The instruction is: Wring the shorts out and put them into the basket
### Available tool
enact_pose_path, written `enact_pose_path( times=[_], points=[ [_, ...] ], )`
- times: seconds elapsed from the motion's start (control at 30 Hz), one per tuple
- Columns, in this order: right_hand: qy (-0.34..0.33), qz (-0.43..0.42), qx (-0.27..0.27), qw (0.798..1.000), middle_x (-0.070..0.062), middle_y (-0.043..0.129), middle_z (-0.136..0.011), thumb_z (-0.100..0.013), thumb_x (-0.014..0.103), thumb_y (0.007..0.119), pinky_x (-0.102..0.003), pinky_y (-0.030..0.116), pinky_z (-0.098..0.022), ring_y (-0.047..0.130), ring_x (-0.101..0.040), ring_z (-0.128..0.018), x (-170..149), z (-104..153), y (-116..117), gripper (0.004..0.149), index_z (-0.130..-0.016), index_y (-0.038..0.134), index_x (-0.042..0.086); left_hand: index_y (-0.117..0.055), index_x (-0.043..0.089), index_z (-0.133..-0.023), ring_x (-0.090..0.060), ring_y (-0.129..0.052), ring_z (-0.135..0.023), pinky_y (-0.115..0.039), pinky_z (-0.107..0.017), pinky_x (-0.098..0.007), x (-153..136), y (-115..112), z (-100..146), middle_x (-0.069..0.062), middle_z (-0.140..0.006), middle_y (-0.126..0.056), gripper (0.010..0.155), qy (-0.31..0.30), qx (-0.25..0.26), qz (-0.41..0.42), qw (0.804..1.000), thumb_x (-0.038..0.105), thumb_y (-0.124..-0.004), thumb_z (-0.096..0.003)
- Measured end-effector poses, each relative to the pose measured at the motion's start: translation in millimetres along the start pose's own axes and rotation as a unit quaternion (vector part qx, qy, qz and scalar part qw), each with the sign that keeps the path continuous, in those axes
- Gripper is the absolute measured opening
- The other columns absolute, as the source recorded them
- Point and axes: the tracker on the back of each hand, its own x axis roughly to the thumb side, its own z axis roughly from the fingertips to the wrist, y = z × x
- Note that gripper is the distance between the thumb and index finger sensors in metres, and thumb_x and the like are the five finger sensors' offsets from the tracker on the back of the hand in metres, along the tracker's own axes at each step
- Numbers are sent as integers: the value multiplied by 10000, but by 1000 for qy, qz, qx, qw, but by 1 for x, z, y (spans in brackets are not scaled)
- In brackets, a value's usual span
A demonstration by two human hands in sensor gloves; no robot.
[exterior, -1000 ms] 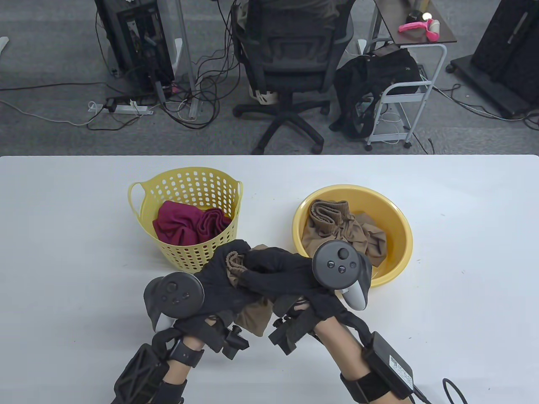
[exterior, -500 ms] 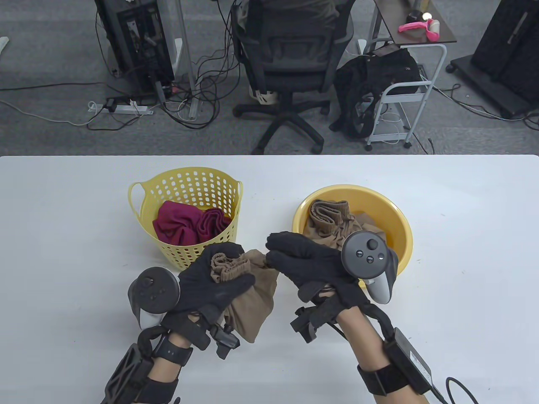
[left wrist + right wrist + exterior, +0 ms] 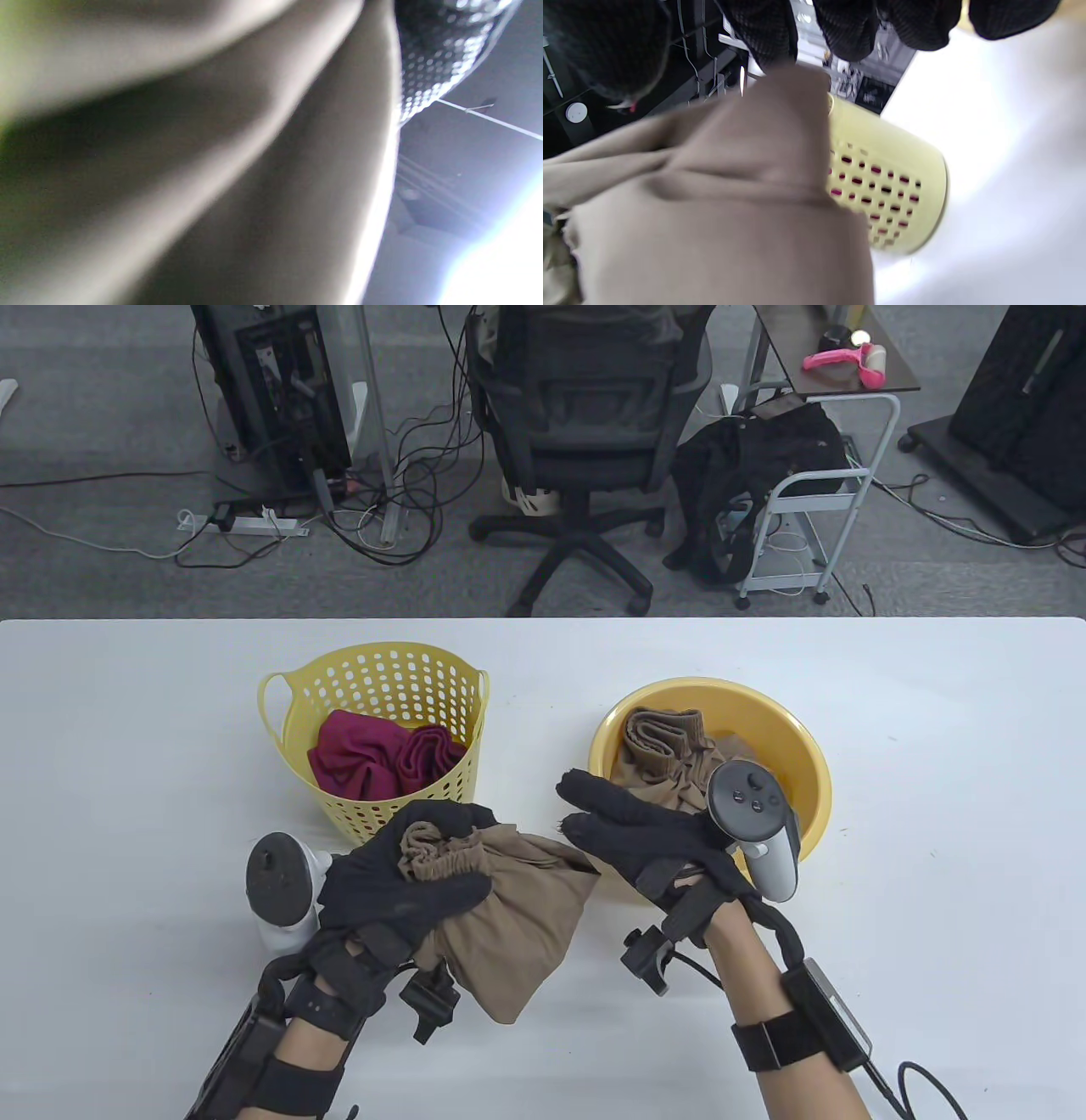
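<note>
Tan shorts (image 3: 517, 916) hang over the table in front of the yellow perforated basket (image 3: 373, 670). My left hand (image 3: 407, 874) grips their bunched waistband. The cloth fills the left wrist view (image 3: 212, 169). My right hand (image 3: 619, 831) is to the right with straight fingers. The shorts' right edge runs up under it. In the right wrist view the fabric (image 3: 712, 212) rises to one fingertip (image 3: 768, 38), the thumb stands apart, and the basket (image 3: 891, 169) lies beyond. Maroon clothes (image 3: 373, 755) lie in the basket.
A yellow bowl (image 3: 806, 755) holding another tan garment (image 3: 679, 755) stands right of the basket, just behind my right hand. The white table (image 3: 127, 814) stretches to both sides. An office chair (image 3: 585, 432) and a cart (image 3: 814, 492) stand beyond the far edge.
The hands were clasped together around the shorts and have drawn apart. The left hand keeps the waistband, the right hand has moved right with its fingers straightened, and the cloth has spread out.
</note>
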Motion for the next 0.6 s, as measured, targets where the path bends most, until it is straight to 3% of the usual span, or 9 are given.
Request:
enact_pose_path(
  times=[0.3,0.6],
  points=[
    [3,-170,135,976,-361,251,-1120,-423,791,785,-859,547,-550,379,-772,-912,-26,-8,39,1105,-1158,291,130,-683,303,-928,-387,-999,-850,-803,-590,-657,-14,-2,-3,-113,-971,-860,607,-7,2,115,993,461,-1021,-450],
    [-24,-238,242,941,-366,130,-1098,-409,785,834,-856,594,-543,330,-789,-906,-24,-10,76,1208,-1108,96,131,-679,300,-933,-393,-986,-863,-786,-606,-652,-27,-4,-2,-118,-983,-846,598,11,7,129,992,460,-1013,-463]
  ],
)
